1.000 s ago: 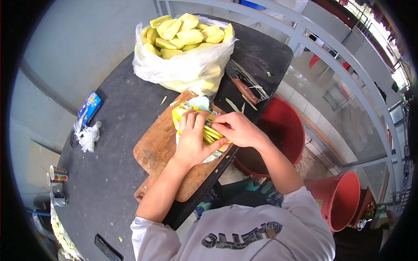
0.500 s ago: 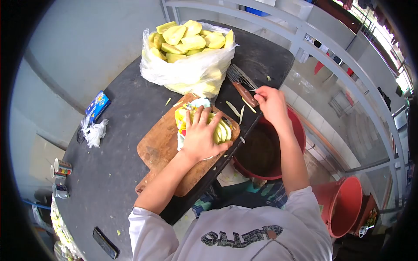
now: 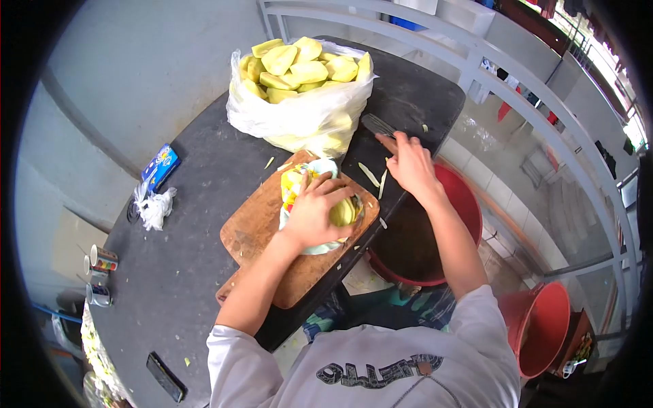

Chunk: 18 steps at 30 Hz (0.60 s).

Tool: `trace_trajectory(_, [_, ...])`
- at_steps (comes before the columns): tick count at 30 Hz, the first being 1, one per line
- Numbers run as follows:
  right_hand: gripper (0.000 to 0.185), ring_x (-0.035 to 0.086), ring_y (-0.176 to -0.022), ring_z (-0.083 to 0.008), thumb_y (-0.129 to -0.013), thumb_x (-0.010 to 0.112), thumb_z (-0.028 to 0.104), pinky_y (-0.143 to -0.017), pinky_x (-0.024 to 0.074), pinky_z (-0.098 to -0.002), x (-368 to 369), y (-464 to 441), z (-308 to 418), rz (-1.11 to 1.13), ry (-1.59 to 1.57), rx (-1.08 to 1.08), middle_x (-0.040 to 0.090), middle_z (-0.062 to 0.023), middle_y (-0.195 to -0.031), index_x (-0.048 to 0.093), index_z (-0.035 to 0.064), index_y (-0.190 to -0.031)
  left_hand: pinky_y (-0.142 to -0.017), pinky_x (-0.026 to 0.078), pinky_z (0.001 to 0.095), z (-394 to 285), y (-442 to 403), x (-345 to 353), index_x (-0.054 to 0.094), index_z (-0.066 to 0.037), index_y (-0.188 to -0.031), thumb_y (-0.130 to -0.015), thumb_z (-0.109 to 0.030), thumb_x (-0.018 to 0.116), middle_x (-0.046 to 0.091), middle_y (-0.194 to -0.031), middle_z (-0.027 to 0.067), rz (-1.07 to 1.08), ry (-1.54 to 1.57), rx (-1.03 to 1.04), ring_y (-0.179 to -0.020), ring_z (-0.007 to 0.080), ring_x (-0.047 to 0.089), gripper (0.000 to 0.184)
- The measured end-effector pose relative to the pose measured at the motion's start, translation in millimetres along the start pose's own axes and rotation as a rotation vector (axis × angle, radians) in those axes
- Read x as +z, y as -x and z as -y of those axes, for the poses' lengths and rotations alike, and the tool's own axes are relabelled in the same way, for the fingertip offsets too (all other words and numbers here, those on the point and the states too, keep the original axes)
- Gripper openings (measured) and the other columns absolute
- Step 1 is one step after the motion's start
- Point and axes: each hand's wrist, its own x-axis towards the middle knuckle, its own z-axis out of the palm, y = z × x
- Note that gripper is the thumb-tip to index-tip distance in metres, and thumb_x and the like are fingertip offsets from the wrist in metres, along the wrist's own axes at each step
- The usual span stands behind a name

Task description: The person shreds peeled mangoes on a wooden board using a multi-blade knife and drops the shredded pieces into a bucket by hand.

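Observation:
My left hand [image 3: 315, 212] curls over pale green fruit slices [image 3: 345, 212], which look like green mango. They lie on a yellow-and-white patterned cloth or wrapper [image 3: 291, 182] on the wooden cutting board [image 3: 248, 228]. Near the table's right edge, my right hand [image 3: 412, 165] has its fingers closed round the brown handle of a knife [image 3: 386, 141]. The blade points away from me on the black tabletop, and the palm side of this hand is hidden.
A white plastic bag [image 3: 292, 119] full of peeled fruit pieces stands behind the board. Thin peel strips [image 3: 369, 175] lie beside it. Below the table edge is a red tub [image 3: 462, 204]. A phone [image 3: 165, 376], a blue packet [image 3: 160, 166] and cups [image 3: 103, 257] are on the left.
My right hand has come down onto the knife handle; before, it pinched something thin above it. My left hand's spread fingers have curled in over the slices, which sit closer together.

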Motion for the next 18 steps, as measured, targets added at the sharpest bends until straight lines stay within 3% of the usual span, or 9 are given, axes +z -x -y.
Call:
trace_trajectory(2, [0.049,0.071,-0.091,-0.0506,-0.085,0.068,0.011,-0.085,0.0593,-0.0539,-18,8,-4,-0.139,-0.1,-0.034,0.07,-0.0339,-0.097,0.056,-0.0029,-0.131,-0.119,0.026,0.0706,16,0,-16,0.072,-0.015,-0.125,-0.071,-0.04,0.086,0.068,-0.13,0.0116,0.12,0.191,0.138,-0.134,0.0407,0.056,0.061])
trace_trajectory(4, [0.048,0.071,-0.087,-0.0494,-0.086,0.065,0.011,-0.084,0.0579,-0.0547,-46,23,-1,-0.181,-0.189,0.031,0.071,-0.0326,-0.09,0.056,-0.0032,-0.131,-0.119,0.026,0.0682,20,4,-19,0.071,-0.017,-0.127,-0.068,-0.043,0.088,0.064,-0.135,0.0135,0.144,0.254,0.112,-0.138,0.0444,0.051,0.066])
trace_trajectory(7, [0.048,0.071,-0.084,-0.0467,-0.087,0.067,0.011,-0.08,0.0549,-0.0532,-71,41,-3,-0.197,-0.319,0.066,0.071,-0.0285,-0.089,0.056,-0.0002,-0.132,-0.118,0.026,0.0684,6,8,-19,0.068,-0.024,-0.132,-0.06,-0.052,0.09,0.049,-0.149,0.0231,0.057,-0.049,-0.024,-0.145,0.0545,0.035,0.081])
trace_trajectory(11, [0.05,0.07,-0.078,-0.0418,-0.086,0.07,0.011,-0.077,0.0543,-0.0493,-85,61,-2,-0.208,-0.401,0.07,0.069,-0.0224,-0.086,0.057,0.0043,-0.134,-0.117,0.028,0.0695,11,3,-19,0.067,-0.022,-0.134,-0.059,-0.053,0.09,0.049,-0.148,0.0238,0.158,-0.071,-0.135,-0.144,0.0543,0.036,0.084])
trace_trajectory(14, [0.05,0.07,-0.077,-0.0388,-0.086,0.071,0.011,-0.075,0.0545,-0.0465,-86,73,0,-0.183,-0.482,0.045,0.068,-0.0203,-0.086,0.058,0.0061,-0.134,-0.114,0.024,0.0784,13,-3,-21,0.062,-0.025,-0.141,-0.056,-0.059,0.089,0.046,-0.149,0.0256,0.19,-0.016,-0.206,-0.146,0.0577,0.03,0.095])
trace_trajectory(18, [0.05,0.07,-0.074,-0.0354,-0.085,0.071,0.009,-0.071,0.0543,-0.0433,-85,85,2,-0.167,-0.526,0.029,0.068,-0.0187,-0.083,0.058,0.0064,-0.134,-0.112,0.026,0.0774,14,-6,-22,0.059,-0.027,-0.144,-0.053,-0.059,0.091,0.046,-0.147,0.0267,0.186,-0.023,-0.214,-0.144,0.0588,0.032,0.102])
